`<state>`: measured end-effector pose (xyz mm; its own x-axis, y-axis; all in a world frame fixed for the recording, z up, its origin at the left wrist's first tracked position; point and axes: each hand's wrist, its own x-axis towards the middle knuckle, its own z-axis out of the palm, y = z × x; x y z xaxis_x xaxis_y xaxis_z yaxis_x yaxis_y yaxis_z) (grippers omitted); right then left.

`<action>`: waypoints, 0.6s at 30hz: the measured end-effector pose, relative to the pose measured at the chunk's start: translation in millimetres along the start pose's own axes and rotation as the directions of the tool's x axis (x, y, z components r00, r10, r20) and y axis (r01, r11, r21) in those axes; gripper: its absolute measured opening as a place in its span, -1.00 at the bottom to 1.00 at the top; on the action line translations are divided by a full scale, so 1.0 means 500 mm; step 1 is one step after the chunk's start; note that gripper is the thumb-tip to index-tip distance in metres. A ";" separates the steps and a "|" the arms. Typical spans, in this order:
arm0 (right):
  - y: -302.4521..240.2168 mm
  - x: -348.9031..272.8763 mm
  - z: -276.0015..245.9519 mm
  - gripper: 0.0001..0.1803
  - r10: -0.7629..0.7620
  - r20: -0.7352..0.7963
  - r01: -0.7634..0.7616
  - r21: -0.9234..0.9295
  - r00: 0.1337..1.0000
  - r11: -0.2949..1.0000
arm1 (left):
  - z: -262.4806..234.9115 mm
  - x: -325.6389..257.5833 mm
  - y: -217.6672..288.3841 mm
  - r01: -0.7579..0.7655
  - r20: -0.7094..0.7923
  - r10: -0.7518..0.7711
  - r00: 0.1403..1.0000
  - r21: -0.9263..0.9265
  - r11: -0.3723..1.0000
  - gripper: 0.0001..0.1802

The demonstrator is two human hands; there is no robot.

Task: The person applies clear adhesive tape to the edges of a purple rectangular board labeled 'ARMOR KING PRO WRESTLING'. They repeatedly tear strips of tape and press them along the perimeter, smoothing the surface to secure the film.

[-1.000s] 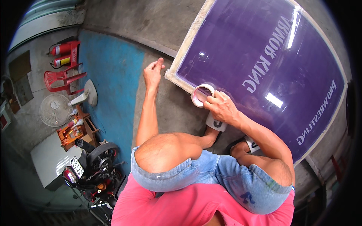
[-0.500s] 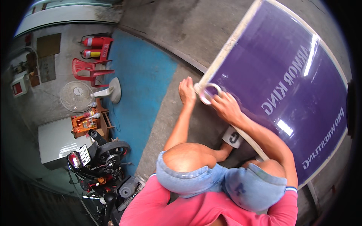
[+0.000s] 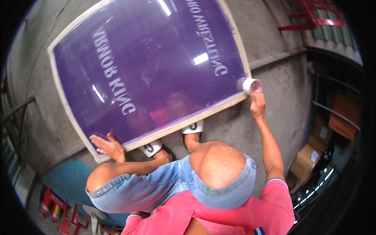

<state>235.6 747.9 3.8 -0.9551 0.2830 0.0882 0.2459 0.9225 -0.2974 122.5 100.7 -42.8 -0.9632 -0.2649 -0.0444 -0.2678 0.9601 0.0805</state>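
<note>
A large purple mesh screen in a pale frame, with mirrored lettering on it, lies in front of my knees. My left hand rests with spread fingers on its near left corner. At the near right corner, my right hand grips a roll of white tape by its rim. The roll touches or nearly touches that corner. Whether a strip of tape runs from it along the near edge is hard to make out.
My sandalled feet are just under the near edge of the frame. Red fire extinguishers and a red chair stand at the lower left. Another red chair is at the upper right, with cardboard boxes on the right.
My view has swung round to the right. My right hand has carried the tape roll from the left corner to the right corner, while my left hand has come to lie flat on the left corner.
</note>
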 end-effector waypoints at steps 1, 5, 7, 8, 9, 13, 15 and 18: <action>0.070 -0.065 -0.005 -0.86 0.253 -0.089 -0.262 -0.102 0.963 0.960 | -0.007 0.016 -0.025 0.024 0.011 -0.024 1.000 -0.031 0.999 0.00; 0.182 -0.162 -0.048 -0.74 0.659 -0.497 -0.754 0.015 0.565 0.657 | -0.016 0.080 -0.098 0.353 0.038 -0.352 0.935 -0.194 0.915 0.00; 0.107 -0.103 -0.044 -0.76 0.686 -0.444 -0.664 0.235 0.577 0.710 | -0.039 0.104 -0.174 0.604 -0.026 -0.610 0.792 -0.114 0.789 -0.05; 0.029 -0.059 -0.039 -0.77 0.657 -0.406 -0.593 0.290 0.635 0.752 | -0.052 0.114 -0.221 0.702 -0.075 -0.706 0.704 -0.080 0.708 -0.09; -0.052 -0.013 -0.030 -0.78 0.616 -0.378 -0.514 0.343 0.691 0.786 | -0.061 0.119 -0.261 0.644 -0.140 -0.653 0.744 -0.111 0.757 -0.16; -0.419 0.152 0.054 -0.87 -0.052 -0.184 0.129 0.443 0.982 0.887 | -0.099 0.141 -0.217 0.276 -0.023 -0.383 0.923 -0.654 0.704 -0.46; -0.545 0.170 0.111 -0.85 -0.255 -0.115 0.273 0.584 0.960 0.764 | -0.155 0.157 0.019 0.246 0.299 0.048 0.953 -0.857 0.452 -0.52; -0.704 0.193 0.158 -0.82 -0.606 -0.143 0.528 0.670 0.782 0.522 | -0.189 0.162 0.192 0.381 0.438 0.469 0.767 -0.899 0.217 -0.29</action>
<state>43.7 429.7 42.0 -0.8725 -0.3006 0.3853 -0.4863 0.4554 -0.7458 17.0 163.0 55.3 -0.8548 0.2866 -0.4325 -0.4440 0.0272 0.8956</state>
